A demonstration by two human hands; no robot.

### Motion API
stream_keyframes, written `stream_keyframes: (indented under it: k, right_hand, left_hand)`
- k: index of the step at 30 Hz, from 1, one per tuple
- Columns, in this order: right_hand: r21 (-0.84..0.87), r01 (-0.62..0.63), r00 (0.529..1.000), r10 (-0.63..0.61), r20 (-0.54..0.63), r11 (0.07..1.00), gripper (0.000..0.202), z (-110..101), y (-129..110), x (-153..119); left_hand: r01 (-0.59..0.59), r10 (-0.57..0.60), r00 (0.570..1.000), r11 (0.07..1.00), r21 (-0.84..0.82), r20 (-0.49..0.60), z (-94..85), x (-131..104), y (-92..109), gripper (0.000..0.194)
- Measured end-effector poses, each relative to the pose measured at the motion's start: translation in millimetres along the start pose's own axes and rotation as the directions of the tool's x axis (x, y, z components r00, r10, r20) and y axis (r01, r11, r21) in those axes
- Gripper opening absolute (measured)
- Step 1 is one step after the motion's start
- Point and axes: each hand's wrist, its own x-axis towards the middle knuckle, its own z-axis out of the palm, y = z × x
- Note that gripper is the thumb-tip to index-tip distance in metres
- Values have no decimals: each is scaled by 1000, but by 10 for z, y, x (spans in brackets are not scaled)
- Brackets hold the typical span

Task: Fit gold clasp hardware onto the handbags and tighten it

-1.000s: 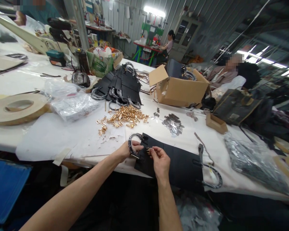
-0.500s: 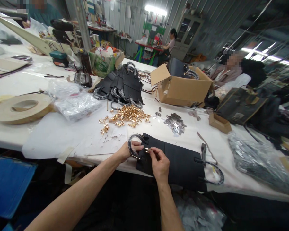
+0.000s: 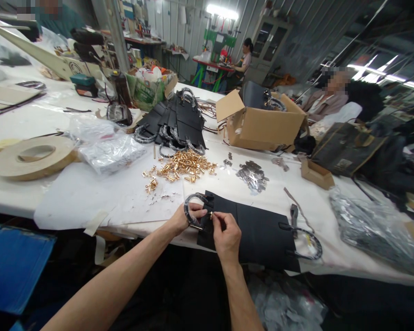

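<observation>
Barely discernible, the gold fitting [image 3: 211, 215].

My left hand [image 3: 182, 218] and right hand [image 3: 228, 239] are both bare, and so are my wrists. My left forearm [image 3: 124, 271] is uncovered too, long and smooth, widening evenly away from the wrist; my right forearm [image 3: 239, 289] has the same taper. My fingers [image 3: 224, 217] are slim. Between my forearms it is too dark to tell clothing from shadow.
</observation>
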Motion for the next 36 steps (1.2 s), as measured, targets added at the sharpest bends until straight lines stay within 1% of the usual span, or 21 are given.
stream_keyframes:
  k: [3, 5, 7, 10, 14, 16, 20, 22, 24, 30, 34, 36]
  right_hand:
    - [-34, 9, 999, -8, 35, 999, 22, -6, -31, 10]
    - [-59, 12, 999, -8, 54, 998, 25, 4, -38, -1]
    - [-77, 0, 999, 4, 48, 997, 28, 19, -35, -29]
    - [-80, -27, 999, 29, 22, 996, 29, 25, -10, -83]
    - [-49, -50, 998, 52, 30, 998, 27, -5, 44, -131]
    - [-51, -67, 997, 68, 27, 996, 26, -13, 61, -144]
    - [-94, -81, 997, 82, 11, 992, 26, 8, 56, -172]
    - [-104, -72, 997, 74, 11, 992, 26, 17, 45, -186]
    - [-102, -62, 998, 64, 19, 993, 26, 15, 39, -191]
    - [-88, -80, 991, 89, 98, 993, 24, -18, 53, -101]
    - [-96, -86, 983, 100, 152, 992, 23, -1, 53, -45]
    - [-85, -81, 986, 92, 141, 993, 26, 22, 58, -70]
  left_hand:
    - [-22, 22, 1000, 998, 50, -12, 15, 2, 4, 47]
    - [-34, 41, 998, 989, 146, -46, 30, 22, -5, 42]
    - [-32, 57, 994, 967, 252, -90, 45, 58, -24, 38]
    - [-32, 85, 988, 932, 361, -131, 59, 124, -65, 39]
    - [-53, 126, 983, 891, 451, -133, 73, 186, -126, 39]
    - [-54, 140, 980, 871, 489, -142, 89, 192, -155, 35]
    - [-36, 171, 966, 834, 551, -195, 127, 171, -187, 26]
    - [-39, 184, 961, 828, 560, -206, 135, 156, -188, 27]
    - [-48, 182, 964, 837, 545, -194, 132, 142, -184, 28]
    - [-39, 96, 989, 906, 422, -114, 92, 122, -176, 33]
    - [-28, 79, 989, 929, 368, -122, 73, 120, -172, 35]
    - [-32, 86, 987, 934, 355, -136, 79, 104, -168, 34]
